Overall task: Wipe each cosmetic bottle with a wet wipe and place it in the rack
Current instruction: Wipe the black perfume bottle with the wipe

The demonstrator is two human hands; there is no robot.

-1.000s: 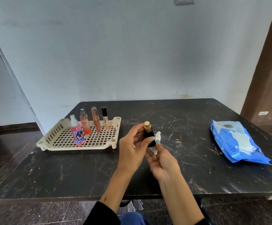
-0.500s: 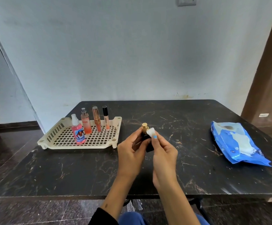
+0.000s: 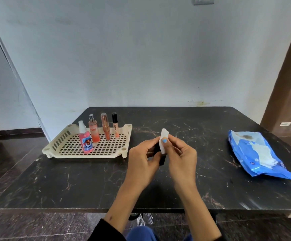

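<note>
Head view: black bottle (image 3: 161, 158) between left fingers (image 3: 152, 142), wipe-wrapped (image 3: 163, 140) by right fingers (image 3: 174, 143).

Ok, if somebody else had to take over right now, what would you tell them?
Left hand holds the black bottle over the table. Right hand pinches the wipe over the bottle's top.
Four bottles already stand in the rack.
Left to do: finish wiping, then stand the black bottle in the rack. More wipes are in the blue pack, right side.
</note>
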